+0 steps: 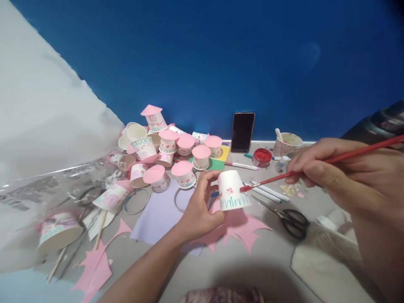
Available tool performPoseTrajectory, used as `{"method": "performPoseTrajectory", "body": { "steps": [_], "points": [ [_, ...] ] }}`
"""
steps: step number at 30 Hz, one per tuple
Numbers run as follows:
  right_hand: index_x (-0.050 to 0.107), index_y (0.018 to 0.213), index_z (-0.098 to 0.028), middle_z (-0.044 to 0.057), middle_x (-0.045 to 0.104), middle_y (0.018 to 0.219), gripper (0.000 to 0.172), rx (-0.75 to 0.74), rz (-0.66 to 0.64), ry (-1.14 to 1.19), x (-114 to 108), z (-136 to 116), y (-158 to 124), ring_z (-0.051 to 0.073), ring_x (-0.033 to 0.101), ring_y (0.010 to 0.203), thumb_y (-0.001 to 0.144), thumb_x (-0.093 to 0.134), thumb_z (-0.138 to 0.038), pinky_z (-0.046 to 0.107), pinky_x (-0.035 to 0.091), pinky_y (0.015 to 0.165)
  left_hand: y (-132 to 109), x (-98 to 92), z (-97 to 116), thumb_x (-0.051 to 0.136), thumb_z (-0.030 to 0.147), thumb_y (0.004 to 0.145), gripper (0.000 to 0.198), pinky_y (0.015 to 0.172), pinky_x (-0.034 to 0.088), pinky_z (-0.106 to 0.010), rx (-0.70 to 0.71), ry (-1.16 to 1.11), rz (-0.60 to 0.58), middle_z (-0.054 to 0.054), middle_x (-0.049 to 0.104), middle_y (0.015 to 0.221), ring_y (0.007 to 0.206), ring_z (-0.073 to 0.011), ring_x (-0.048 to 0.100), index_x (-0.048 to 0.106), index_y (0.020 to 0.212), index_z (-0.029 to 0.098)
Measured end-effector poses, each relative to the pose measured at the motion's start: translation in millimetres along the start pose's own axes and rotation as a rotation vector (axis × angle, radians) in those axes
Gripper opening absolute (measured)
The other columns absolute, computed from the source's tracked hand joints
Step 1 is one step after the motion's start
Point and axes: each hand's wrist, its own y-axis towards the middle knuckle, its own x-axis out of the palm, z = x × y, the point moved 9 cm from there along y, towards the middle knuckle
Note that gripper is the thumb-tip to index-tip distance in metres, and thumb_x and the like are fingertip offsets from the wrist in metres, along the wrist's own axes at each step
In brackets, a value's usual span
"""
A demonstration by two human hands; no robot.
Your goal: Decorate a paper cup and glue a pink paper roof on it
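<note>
My left hand (202, 206) grips a white paper cup (232, 191), held upside down above the table. Red dabs and a green zigzag line mark the cup's side, with some pink drawing at its left edge. In my right hand (334, 168) is a red paintbrush (284, 174), pinched between thumb and fingers. The brush's red-coated tip touches or nearly touches the right part of the cup's side. Beyond the cup sits an open jar of red paint (261, 157).
Several decorated cups with pink paper roofs (184, 173) cluster at the back left. Pink paper scraps (233, 229), a purple sheet (158, 210), scissors (293, 222) and markers (265, 193) lie around. A phone (243, 132) leans against the blue wall, near a patterned cup (285, 145). Plastic wrapping (57, 181) lies left.
</note>
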Motion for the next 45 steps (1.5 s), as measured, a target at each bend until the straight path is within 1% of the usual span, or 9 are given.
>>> {"method": "performPoseTrajectory", "body": {
  "steps": [3, 6, 12, 16, 22, 29, 35, 40, 45],
  "points": [
    [0.074, 0.08, -0.027, -0.003, 0.072, 0.074, 0.019, -0.017, -0.034, -0.011, 4.0, 0.5, -1.1, 0.011, 0.064, 0.062, 0.098, 0.067, -0.027, 0.025, 0.047, 0.055, -0.4, 1.1, 0.9, 0.067, 0.001, 0.068, 0.079, 0.113, 0.049, -0.049, 0.005, -0.017, -0.01, -0.009, 0.053, 0.137, 0.134, -0.0275, 0.054, 0.047, 0.139, 0.029],
    [0.074, 0.083, -0.028, -0.004, 0.073, 0.075, 0.017, -0.012, -0.058, -0.012, 6.9, 2.4, -1.1, 0.011, 0.064, 0.061, 0.099, 0.067, -0.027, 0.024, 0.048, 0.054, -0.8, 2.5, 0.1, 0.067, 0.001, 0.068, 0.08, 0.114, 0.048, -0.051, -0.001, -0.02, -0.027, -0.009, 0.052, 0.139, 0.134, -0.0286, 0.055, 0.047, 0.14, 0.03],
    [0.073, 0.078, -0.027, -0.004, 0.071, 0.073, 0.02, -0.026, -0.011, -0.009, 1.1, -0.4, 1.1, 0.01, 0.066, 0.065, 0.098, 0.068, -0.025, 0.023, 0.049, 0.057, -0.3, 1.0, 0.1, 0.068, 0.002, 0.068, 0.079, 0.113, 0.048, -0.05, 0.005, -0.022, -0.019, -0.01, 0.053, 0.138, 0.135, -0.0296, 0.054, 0.047, 0.139, 0.03],
    [0.074, 0.081, -0.027, -0.004, 0.072, 0.075, 0.018, -0.011, -0.044, -0.025, 4.8, 1.0, 0.3, 0.009, 0.064, 0.062, 0.098, 0.067, -0.025, 0.023, 0.048, 0.056, 0.6, 2.9, 1.8, 0.068, 0.001, 0.068, 0.08, 0.111, 0.05, -0.049, 0.018, -0.052, -0.032, -0.01, 0.053, 0.139, 0.132, -0.0296, 0.056, 0.048, 0.14, 0.03],
    [0.073, 0.079, -0.026, -0.003, 0.071, 0.072, 0.019, -0.041, 0.022, 0.04, -0.9, -2.0, 0.4, 0.01, 0.064, 0.062, 0.098, 0.068, -0.023, 0.024, 0.051, 0.058, -0.1, 4.8, -1.0, 0.07, -0.001, 0.069, 0.081, 0.113, 0.046, -0.046, -0.016, -0.118, -0.042, -0.009, 0.054, 0.138, 0.134, -0.0299, 0.055, 0.05, 0.14, 0.03],
    [0.073, 0.084, -0.027, -0.005, 0.072, 0.076, 0.016, -0.053, -0.047, 0.048, 5.0, -2.1, 1.2, 0.008, 0.064, 0.062, 0.098, 0.068, -0.025, 0.022, 0.049, 0.054, -1.2, 7.0, -2.0, 0.068, -0.004, 0.069, 0.081, 0.117, 0.043, -0.045, -0.031, -0.156, -0.078, -0.008, 0.053, 0.14, 0.137, -0.0286, 0.052, 0.051, 0.14, 0.031],
    [0.072, 0.08, -0.026, -0.005, 0.072, 0.074, 0.021, -0.068, -0.021, 0.08, 2.2, -5.4, 1.8, 0.008, 0.065, 0.063, 0.099, 0.066, -0.02, 0.022, 0.05, 0.056, -2.4, 8.3, -3.4, 0.068, -0.005, 0.067, 0.083, 0.119, 0.041, -0.045, -0.024, -0.155, -0.092, -0.007, 0.051, 0.141, 0.138, -0.0289, 0.051, 0.052, 0.14, 0.032],
    [0.072, 0.082, -0.027, -0.006, 0.072, 0.075, 0.018, -0.059, -0.073, 0.074, 8.1, -4.2, 2.2, 0.007, 0.065, 0.061, 0.098, 0.067, -0.024, 0.022, 0.05, 0.055, -2.8, 8.4, -3.3, 0.069, -0.004, 0.067, 0.084, 0.119, 0.042, -0.045, -0.027, -0.148, -0.095, -0.008, 0.051, 0.143, 0.138, -0.0299, 0.051, 0.052, 0.141, 0.031],
    [0.071, 0.079, -0.026, -0.004, 0.07, 0.071, 0.02, -0.08, -0.002, 0.072, -1.0, -6.5, 2.9, 0.009, 0.066, 0.065, 0.097, 0.067, -0.02, 0.023, 0.049, 0.055, -2.8, 9.6, -4.1, 0.071, -0.003, 0.07, 0.081, 0.12, 0.041, -0.048, -0.044, -0.162, -0.114, -0.011, 0.051, 0.144, 0.139, -0.0315, 0.052, 0.051, 0.141, 0.029]
  ]
}}
